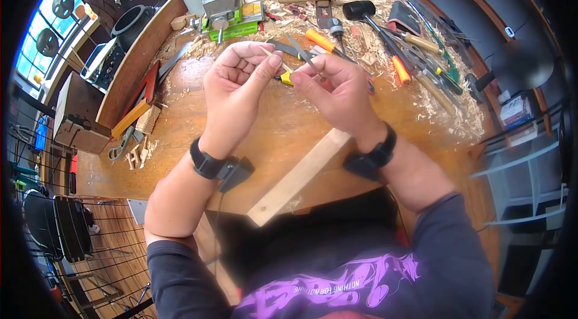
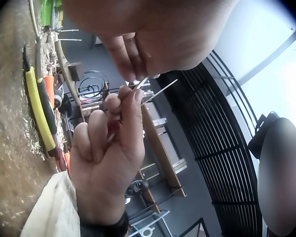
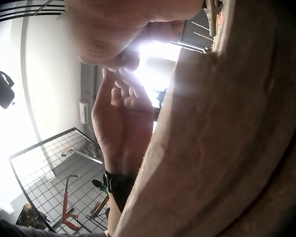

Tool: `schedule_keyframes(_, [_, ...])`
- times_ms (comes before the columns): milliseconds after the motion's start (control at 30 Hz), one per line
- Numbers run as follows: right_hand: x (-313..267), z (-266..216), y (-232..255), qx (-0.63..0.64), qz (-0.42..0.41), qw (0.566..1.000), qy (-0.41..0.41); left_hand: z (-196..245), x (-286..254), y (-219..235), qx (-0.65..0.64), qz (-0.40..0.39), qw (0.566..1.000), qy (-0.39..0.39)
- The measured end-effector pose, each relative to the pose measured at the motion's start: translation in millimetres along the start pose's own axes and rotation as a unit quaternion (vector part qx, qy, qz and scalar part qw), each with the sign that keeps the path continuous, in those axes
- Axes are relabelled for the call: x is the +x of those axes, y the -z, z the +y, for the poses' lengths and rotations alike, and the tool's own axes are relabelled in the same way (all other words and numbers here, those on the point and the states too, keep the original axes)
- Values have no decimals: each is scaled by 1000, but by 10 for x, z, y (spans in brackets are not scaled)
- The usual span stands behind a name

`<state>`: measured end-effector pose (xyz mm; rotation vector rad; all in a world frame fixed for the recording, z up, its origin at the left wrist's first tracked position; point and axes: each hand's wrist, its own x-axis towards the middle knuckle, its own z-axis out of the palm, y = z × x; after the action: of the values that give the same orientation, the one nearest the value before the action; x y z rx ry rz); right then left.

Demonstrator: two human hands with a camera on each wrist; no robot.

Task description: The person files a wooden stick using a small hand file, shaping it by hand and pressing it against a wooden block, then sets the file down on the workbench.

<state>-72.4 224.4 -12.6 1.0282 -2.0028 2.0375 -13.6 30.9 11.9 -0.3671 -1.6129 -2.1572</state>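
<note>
Pinching a thin wooden stick (image 1: 274, 57) from both ends, the left hand (image 1: 238, 81) and right hand (image 1: 334, 87) curl their fingers above the worktop (image 1: 283, 132) centre. Bare wood lies beneath; tools (image 1: 397, 48) crowd the edge at two o'clock, a wooden block (image 1: 298, 177) at six.

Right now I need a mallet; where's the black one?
In the head view, the black mallet lies at the bench's far right, beside the orange-handled tools.

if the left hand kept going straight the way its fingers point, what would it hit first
Most likely the right hand. The left hand pinches a thin wooden sliver, its fingertips aimed across at the right hand's fingers, almost touching in the head view. Exact depth between them is unclear.
</note>
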Motion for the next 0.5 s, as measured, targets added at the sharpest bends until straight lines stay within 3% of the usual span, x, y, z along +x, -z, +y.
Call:
schedule_keyframes(67, [-2, 3, 16, -19, -8, 1000, 1, -2, 8, 39, -7, -2, 1000, -1])
schedule_keyframes(167, [7, -20, 19, -52, -6, 999, 4, 35, 111, 131, 34, 66, 996, -41])
schedule_keyframes(200, [4, 2, 15, -25, 2, 1000, -10, 52, 152, 168, 34, 67, 996, -40])
schedule_keyframes(267, [15, 37, 17, 0, 8, 1000, -24, 68, 224, 235, 9, 144, 987, -74])
schedule_keyframes(333, [27, 61, 22, 11, 14, 1000, 3, 24, 227, 284, 21, 147, 986, -79])
schedule_keyframes(433, [28, 65, 19, 14, 10, 1000, 13, 2, 160, 250, 29, 49, 997, 45])
schedule_keyframes(467, [28, 72, 30, 12, 7, 1000, 12, -18, 121, 171, 27, 52, 997, 46])
schedule_keyframes(500, [25, 83, 47, 10, 2, 1000, 6, -8, 79, 39, 50, 4, 998, 25])
